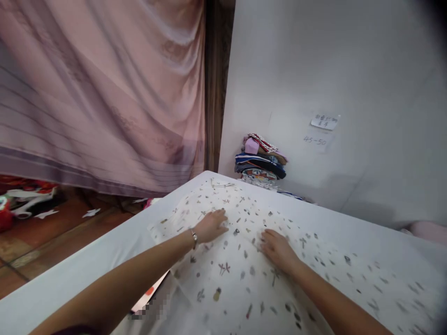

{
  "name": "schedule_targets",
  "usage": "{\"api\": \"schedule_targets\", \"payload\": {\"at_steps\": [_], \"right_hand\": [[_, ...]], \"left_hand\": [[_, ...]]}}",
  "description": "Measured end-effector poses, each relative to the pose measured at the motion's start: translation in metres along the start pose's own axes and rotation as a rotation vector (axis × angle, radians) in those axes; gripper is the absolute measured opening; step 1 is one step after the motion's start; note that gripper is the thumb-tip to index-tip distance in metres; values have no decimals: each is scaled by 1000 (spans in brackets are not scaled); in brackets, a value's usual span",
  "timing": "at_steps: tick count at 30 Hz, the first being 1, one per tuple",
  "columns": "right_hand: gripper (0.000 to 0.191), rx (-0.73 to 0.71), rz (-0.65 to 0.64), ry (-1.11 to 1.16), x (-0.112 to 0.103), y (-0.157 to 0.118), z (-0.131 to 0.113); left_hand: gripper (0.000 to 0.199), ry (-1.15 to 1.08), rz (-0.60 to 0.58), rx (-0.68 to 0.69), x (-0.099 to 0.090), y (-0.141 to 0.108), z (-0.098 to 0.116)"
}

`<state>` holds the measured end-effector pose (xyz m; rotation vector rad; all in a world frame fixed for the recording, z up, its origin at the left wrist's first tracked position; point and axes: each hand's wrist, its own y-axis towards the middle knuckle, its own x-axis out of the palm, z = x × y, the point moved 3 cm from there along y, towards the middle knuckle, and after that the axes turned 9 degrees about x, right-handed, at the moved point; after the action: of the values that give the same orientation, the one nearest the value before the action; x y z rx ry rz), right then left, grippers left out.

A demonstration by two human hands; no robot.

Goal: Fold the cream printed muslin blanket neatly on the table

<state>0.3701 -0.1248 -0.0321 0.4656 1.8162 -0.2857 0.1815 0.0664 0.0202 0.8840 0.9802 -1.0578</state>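
A white printed cloth (230, 284) spreads from mid-frame to the lower right on a white table (56, 288), a person's left hand (210, 226) and right hand (279, 250) resting on it, fingers loosely spread. Folded fabrics (261, 160) stand stacked beyond, right of center; a pink curtain (139, 93) drapes the upper left.

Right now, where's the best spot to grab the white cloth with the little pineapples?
Probably the left edge of the white pineapple-print cloth, pinched from the left side. The cloth looks thin and spread out, with no handle-like part in its middle, while that edge lies on the white table, close to the left grip.
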Motion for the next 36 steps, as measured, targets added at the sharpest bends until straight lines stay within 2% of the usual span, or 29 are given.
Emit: {"api": "schedule_targets", "payload": {"at_steps": [4, 6, 8, 11, 14, 17, 20, 21, 23, 25, 27, 30, 33, 36], "right_hand": [[38, -90, -11, 47, -11, -78, -6], [38, -56, -30, 43, -21, -111, 3], [40, 50, -39, 21, -30, -141, 23], [45, 242, 4, -38, -40, -185, 72], [49, 423, 80, -136, -47, -236, 132], [53, 621, 157, -216, -50, -294, 191], [58, 852, 174, -254, -45, -351, 237], [58, 899, 172, -266, -41, -367, 249], [55, 880, 173, -295, -30, -388, 263], [54, 850, 176, -311, -21, -397, 271], [57, 881, 184, -297, -18, -397, 275], [61, 886, 247, -257, -31, -373, 274], [61, 744, 341, -196, -55, -318, 263], [52, 580, 344, -81, -75, -239, 245]], "left_hand": [[47, 59, -99, 123, 22, -49, 61], [49, 82, -138, 189, 36, -68, 85], [50, 92, -153, 257, 52, -83, 100], [54, 131, -119, 324, 75, -99, 106], [56, 197, -64, 341, 91, -105, 100], [55, 256, -2, 372, 95, -105, 96], [55, 293, 53, 397, 93, -107, 97], [55, 301, 61, 401, 93, -108, 98], [55, 312, 66, 398, 91, -113, 98], [54, 313, 59, 392, 89, -118, 98], [54, 300, 31, 379, 86, -120, 99], [51, 269, 7, 332, 77, -115, 110], [50, 222, 54, 308, 75, -102, 134], [50, 173, 72, 381, 88, -91, 163]]}}
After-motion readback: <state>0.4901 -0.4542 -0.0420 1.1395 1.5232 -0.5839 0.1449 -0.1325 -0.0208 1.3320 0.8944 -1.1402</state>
